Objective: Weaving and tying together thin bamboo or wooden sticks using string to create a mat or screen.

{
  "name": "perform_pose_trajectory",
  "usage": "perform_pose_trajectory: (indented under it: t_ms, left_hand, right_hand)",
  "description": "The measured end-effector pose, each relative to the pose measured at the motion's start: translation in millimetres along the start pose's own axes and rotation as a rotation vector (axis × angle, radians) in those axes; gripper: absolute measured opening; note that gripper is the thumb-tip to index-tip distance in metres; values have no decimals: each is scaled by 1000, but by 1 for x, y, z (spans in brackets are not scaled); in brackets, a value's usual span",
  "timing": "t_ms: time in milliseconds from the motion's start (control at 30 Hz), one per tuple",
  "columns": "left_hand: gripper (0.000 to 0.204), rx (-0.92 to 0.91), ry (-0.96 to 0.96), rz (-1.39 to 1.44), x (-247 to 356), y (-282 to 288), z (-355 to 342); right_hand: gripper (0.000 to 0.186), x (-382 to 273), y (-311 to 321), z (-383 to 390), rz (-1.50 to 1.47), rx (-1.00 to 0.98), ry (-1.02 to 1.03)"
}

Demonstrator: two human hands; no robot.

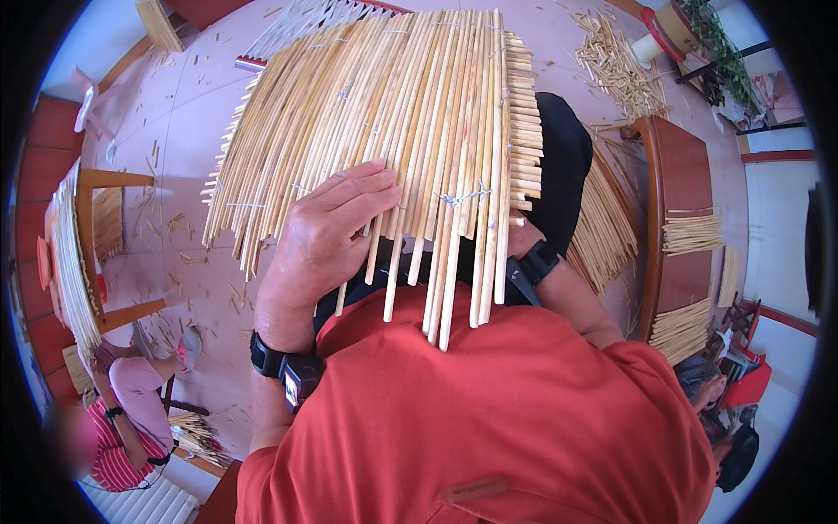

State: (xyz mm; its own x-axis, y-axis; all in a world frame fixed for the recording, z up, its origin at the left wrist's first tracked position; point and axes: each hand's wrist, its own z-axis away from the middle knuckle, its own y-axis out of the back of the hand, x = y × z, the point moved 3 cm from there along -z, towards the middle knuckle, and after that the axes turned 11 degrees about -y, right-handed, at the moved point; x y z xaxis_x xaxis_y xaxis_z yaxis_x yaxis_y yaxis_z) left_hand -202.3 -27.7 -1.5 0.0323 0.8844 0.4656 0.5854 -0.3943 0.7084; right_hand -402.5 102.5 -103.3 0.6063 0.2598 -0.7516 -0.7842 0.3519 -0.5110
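A mat of pale wooden sticks (pixel 349 113), tied with thin white cord (pixel 456 196), spans the upper middle over my lap, some sticks poking toward my red shirt. My left hand (pixel 339 223) grips it from the near side, fingers pressed together over the sticks and partly curled. My right hand (pixel 524 231) is at the right edge, mostly behind the mat, so its fingers are hidden.
More stick bundles lie on a wooden bench (pixel 662 166) at right; another stick mat (pixel 594 227) is beside my knee. Loose sticks (pixel 615 65) litter the floor. A seated person (pixel 140 402) at lower left works near a stick-laden table (pixel 118 179); another person (pixel 707 393) is at right.
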Motion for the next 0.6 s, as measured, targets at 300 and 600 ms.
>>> perform_pose_trajectory:
  t_ms: [300, 600]
  left_hand:
    - [31, 0, 3, -14, 0, -2, -3]
    - [31, -10, -39, -65, 0, -4, -5]
  right_hand:
    - [45, 5, 2, -1, -30, -1, -21]
    - [46, 7, 8, 4, -64, 0, -31]
